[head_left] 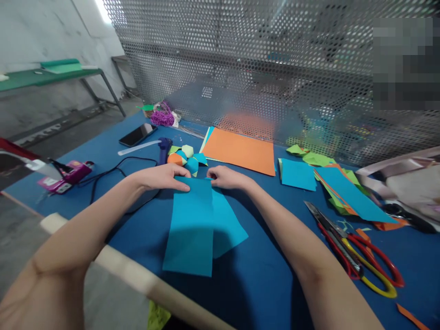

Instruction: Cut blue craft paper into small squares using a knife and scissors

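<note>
A long blue paper strip (190, 229) hangs toward me over the table, its far edge pinched by my left hand (168, 178) with the thumb on top. My right hand (225, 177) has its fingers curled closed at the top right corner of the blue paper. Partly under the strip, a second blue paper piece (227, 224) fans out to the right. Just beyond my hands lies a cluster of folded paper shapes (187, 158) in blue, orange and pale green. A glue gun (165, 149) with a clear glue stick rests beside it.
Orange sheets (240, 149) lie against the perforated metal panel (247, 73). Blue squares (298, 174), paper scraps (354, 192) and scissors (367, 256) are at right. A phone (137, 134), purple string (163, 117) and a magenta power strip (65, 176) with a black cord sit left.
</note>
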A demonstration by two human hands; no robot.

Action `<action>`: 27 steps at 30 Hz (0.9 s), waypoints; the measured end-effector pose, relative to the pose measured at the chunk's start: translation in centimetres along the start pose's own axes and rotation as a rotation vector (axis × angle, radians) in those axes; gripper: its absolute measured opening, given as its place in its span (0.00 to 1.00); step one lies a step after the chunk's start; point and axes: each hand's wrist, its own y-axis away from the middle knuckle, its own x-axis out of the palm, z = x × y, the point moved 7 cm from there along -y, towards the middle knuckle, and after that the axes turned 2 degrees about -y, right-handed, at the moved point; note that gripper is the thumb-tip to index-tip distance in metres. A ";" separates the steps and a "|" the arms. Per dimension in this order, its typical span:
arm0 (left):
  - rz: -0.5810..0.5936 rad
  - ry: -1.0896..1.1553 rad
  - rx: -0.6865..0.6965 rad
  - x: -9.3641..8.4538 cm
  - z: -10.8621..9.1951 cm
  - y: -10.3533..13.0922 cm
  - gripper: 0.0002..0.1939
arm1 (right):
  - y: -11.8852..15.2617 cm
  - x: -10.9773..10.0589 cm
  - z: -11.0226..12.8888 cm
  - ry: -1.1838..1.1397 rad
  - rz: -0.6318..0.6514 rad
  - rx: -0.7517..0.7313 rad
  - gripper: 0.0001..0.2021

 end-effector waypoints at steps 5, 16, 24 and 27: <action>-0.298 0.063 0.114 -0.8 -0.5 -0.8 0.14 | 1.3 -0.4 -0.1 -0.315 -0.115 0.027 0.08; -0.505 0.405 -0.061 0.2 1.1 -0.9 0.18 | 2.6 0.2 -0.3 -0.885 -0.345 0.114 0.23; -0.558 0.704 0.007 1.9 -0.1 -1.1 0.22 | 6.6 0.9 -2.5 -0.963 -0.547 0.193 0.19; -0.530 1.104 0.028 3.2 0.0 -1.6 0.20 | 7.1 0.4 -3.2 -0.982 -0.650 0.188 0.18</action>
